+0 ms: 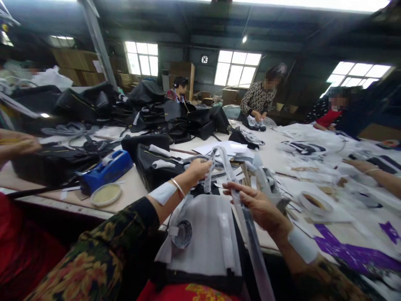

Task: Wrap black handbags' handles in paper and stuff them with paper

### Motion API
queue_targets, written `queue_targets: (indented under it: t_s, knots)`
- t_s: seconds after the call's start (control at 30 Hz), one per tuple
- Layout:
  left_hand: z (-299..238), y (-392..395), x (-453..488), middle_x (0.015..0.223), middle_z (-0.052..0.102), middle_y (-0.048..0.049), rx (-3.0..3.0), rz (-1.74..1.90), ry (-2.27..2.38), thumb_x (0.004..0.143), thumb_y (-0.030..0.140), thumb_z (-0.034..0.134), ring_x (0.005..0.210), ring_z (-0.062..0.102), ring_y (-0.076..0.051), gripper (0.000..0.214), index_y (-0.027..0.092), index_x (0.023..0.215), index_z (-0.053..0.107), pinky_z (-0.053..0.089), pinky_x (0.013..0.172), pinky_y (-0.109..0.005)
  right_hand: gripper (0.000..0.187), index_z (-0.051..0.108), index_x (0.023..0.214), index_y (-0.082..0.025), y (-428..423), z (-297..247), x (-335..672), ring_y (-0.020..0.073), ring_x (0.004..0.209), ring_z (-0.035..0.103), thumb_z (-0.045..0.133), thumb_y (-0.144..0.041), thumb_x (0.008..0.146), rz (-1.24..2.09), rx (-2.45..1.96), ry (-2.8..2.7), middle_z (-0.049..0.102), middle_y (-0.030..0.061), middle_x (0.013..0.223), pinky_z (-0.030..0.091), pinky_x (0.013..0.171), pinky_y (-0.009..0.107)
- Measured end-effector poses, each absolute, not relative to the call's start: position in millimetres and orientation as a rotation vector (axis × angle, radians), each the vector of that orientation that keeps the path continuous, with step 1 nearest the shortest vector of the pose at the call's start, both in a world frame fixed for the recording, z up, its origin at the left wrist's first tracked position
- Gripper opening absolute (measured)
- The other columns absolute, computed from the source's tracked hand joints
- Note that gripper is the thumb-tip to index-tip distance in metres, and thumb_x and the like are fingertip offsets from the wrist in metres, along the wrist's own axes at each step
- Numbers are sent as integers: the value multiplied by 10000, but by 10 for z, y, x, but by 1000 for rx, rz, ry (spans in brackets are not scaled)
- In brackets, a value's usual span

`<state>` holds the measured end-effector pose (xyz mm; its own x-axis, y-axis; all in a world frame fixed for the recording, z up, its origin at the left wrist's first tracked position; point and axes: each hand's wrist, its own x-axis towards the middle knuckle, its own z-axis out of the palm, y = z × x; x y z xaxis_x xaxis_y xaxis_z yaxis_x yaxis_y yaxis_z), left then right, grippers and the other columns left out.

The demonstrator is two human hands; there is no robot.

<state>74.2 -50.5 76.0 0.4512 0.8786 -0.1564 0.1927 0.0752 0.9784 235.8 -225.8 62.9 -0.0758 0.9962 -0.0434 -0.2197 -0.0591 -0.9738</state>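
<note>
A long strap wrapped in clear plastic film [228,163] loops up between my hands, and its tail hangs down past my right side. My left hand [199,169] is closed, pinching one length of it. Lower and to the right, my right hand [255,202] has the other length between thumb and fingers. Below them, against my body, lies a dark bag partly covered by a white sheet [206,234]. On that sheet rest a coiled, film-wrapped strip [181,235] and a flat wrapped piece [226,238].
A blue tape dispenser [108,169] and a tape roll [105,195] stand at left, near a black bag [156,167]. Black bags [175,117] pile up behind. At right lie another tape roll [315,203], purple film [354,253] and a co-worker's arm [376,173].
</note>
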Motion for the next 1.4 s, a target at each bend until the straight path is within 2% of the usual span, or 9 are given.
queue_targets:
  t_s: [0.1,0.2,0.37,0.6,0.8,1.07,1.23,1.3,1.4]
  knots:
    - [615,-956,659,1013,713,-188,1298,310,801,854,654,546,885,708,-256,597,96,1045,641,556,748,-360,393,711,1176,-257,-2017,553,2306,251,1238,569,753,-354,797,1209,-1052,-1007,670,59,1290,435,1056,403]
    - [510,-1294,622,927,711,-113,1169,122,539,713,692,692,822,693,-203,605,138,953,660,533,768,-345,417,682,1197,-295,-1842,539,2197,201,1128,634,751,-307,786,1093,-987,-942,683,16,1261,493,988,358]
    - [452,-1476,622,827,671,-45,1269,248,549,719,571,748,745,635,-141,465,152,908,680,503,738,-306,655,492,1390,-335,-1705,621,2050,156,855,711,719,-252,781,1039,-937,-875,694,12,1206,579,770,320]
    - [409,-1583,619,827,731,-93,1212,325,661,812,300,696,676,706,-168,197,148,884,594,488,568,-231,848,250,1507,-353,-1611,777,2123,142,843,716,688,-193,799,989,-862,-856,678,18,1216,572,694,262]
    - [396,-1682,643,682,718,-78,1114,343,612,897,309,594,582,697,-165,210,121,804,610,565,610,-293,795,336,1465,-342,-1629,717,2104,136,843,718,694,-173,777,978,-886,-802,713,-8,1103,577,722,269]
    - [341,-1567,794,585,677,-80,1209,539,648,899,246,543,496,656,-167,254,110,699,619,542,521,-278,842,331,1507,-326,-1802,544,1849,187,966,696,738,-286,771,1030,-1000,-908,735,20,1068,562,864,367]
    - [387,-1501,767,616,679,-58,1181,633,631,882,298,593,559,660,-156,237,117,735,638,549,603,-280,856,262,1535,-352,-1947,584,1927,168,786,679,703,-317,802,1098,-1108,-989,705,43,1180,556,613,288]
    - [431,-1425,741,665,694,-54,1212,737,625,852,330,644,619,664,-160,230,120,759,657,554,668,-291,884,189,1546,-383,-2049,542,1957,156,817,665,697,-359,823,1018,-1130,-982,641,49,1306,550,631,282]
    - [482,-1346,720,716,705,-56,1272,908,669,841,347,659,668,655,-163,244,126,738,667,544,690,-285,722,403,1455,-288,-2211,433,1908,179,942,653,702,-465,823,1003,-1257,-953,673,75,1214,545,724,289]
